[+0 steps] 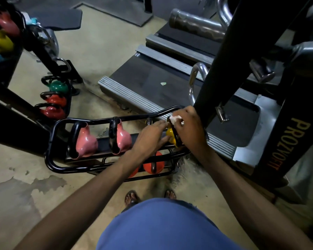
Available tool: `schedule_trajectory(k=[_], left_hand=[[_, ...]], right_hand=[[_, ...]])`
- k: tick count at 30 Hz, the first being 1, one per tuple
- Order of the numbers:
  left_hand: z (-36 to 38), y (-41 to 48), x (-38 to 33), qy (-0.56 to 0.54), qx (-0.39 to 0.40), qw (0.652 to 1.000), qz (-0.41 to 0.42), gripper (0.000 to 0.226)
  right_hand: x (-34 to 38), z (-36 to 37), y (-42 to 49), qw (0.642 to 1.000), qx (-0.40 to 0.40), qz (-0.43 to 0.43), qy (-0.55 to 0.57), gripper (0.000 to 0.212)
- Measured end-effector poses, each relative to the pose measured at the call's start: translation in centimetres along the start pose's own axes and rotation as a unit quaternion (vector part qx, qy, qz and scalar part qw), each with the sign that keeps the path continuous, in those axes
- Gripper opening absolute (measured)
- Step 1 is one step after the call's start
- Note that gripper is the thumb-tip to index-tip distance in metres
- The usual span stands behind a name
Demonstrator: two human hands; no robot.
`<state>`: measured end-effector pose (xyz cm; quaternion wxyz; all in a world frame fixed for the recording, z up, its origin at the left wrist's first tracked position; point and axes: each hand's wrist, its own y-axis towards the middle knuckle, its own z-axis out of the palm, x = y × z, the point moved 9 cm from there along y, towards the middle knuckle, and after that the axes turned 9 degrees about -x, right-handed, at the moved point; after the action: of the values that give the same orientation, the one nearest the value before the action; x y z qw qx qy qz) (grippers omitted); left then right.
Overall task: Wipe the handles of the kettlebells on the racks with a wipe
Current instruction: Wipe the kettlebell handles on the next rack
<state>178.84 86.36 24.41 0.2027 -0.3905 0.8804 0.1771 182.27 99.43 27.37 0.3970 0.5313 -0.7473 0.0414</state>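
Note:
A low black tube rack (pixel 51 154) holds two pink kettlebells (pixel 86 141) with black handles and, at its right end, a yellow kettlebell (pixel 170 135). My right hand (pixel 190 129) grips a white wipe (pixel 175 119) pressed against the yellow kettlebell's black handle. My left hand (pixel 150 137) rests with straight fingers against the yellow kettlebell's body. Orange kettlebells (pixel 154 164) sit on the shelf below, partly hidden by my left arm.
Another rack at left carries green (pixel 59 86) and red kettlebells (pixel 52 111); an upper tier (pixel 2 33) shows pink and yellow ones. A black machine post (pixel 219 56) stands right against my right hand. Treadmill decks (pixel 152 83) lie behind the rack. My feet stand on bare concrete.

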Motion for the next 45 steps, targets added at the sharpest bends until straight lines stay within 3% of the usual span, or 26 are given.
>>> schedule_trajectory(k=[3, 6, 8, 10, 15, 21, 25, 30, 38, 40, 42, 45], left_hand=[[2.1, 0.1, -1.0, -0.016, 0.004, 0.999, -0.048, 0.056], [3.5, 0.1, -1.4, 0.01, 0.001, 0.998, -0.07, 0.054], [4.2, -0.1, -1.9, 0.072, -0.008, 0.996, -0.054, 0.053], [4.6, -0.1, -2.2, 0.105, -0.023, 0.993, -0.039, 0.06], [5.5, 0.3, -2.8, 0.128, -0.018, 0.991, -0.021, 0.085], [5.5, 0.5, -2.7, 0.111, -0.011, 0.994, -0.007, 0.091], [5.6, 0.5, -2.5, 0.105, 0.006, 0.994, 0.01, 0.082], [5.6, 0.4, -2.7, 0.103, 0.027, 0.994, 0.021, 0.053], [5.7, 0.4, -2.7, 0.125, -0.002, 0.991, 0.039, 0.072], [6.0, 0.2, -2.2, 0.114, 0.0, 0.993, 0.03, 0.073], [6.0, 0.3, -1.8, 0.09, 0.004, 0.996, 0.019, 0.07], [5.9, 0.2, -1.6, 0.035, 0.007, 0.999, 0.024, 0.067]], right_hand=[[-1.1, 2.7, 2.0, 0.995, 0.049, -0.022, -0.079, 0.014], [-2.4, 6.4, 3.0, 0.983, 0.138, -0.02, -0.118, 0.033], [-2.2, 7.4, 3.1, 0.966, 0.189, -0.05, -0.167, 0.026], [-1.9, 7.9, 3.6, 0.957, 0.208, -0.076, -0.189, 0.018], [-2.6, 8.4, 5.2, 0.948, 0.26, -0.012, -0.183, 0.022], [-2.7, 9.1, 5.9, 0.929, 0.306, 0.005, -0.207, 0.025], [-1.5, 9.4, 5.5, 0.909, 0.321, -0.071, -0.255, 0.024], [0.8, 9.8, 3.3, 0.824, 0.369, -0.228, -0.365, 0.015], [2.3, 10.4, 4.6, 0.78, 0.416, -0.243, -0.401, 0.017], [2.7, 9.9, 4.6, 0.795, 0.399, -0.247, -0.385, 0.015], [1.8, 9.2, 4.5, 0.841, 0.357, -0.211, -0.348, 0.012], [-1.8, 6.8, 3.4, 0.974, 0.176, -0.011, -0.139, 0.019]])
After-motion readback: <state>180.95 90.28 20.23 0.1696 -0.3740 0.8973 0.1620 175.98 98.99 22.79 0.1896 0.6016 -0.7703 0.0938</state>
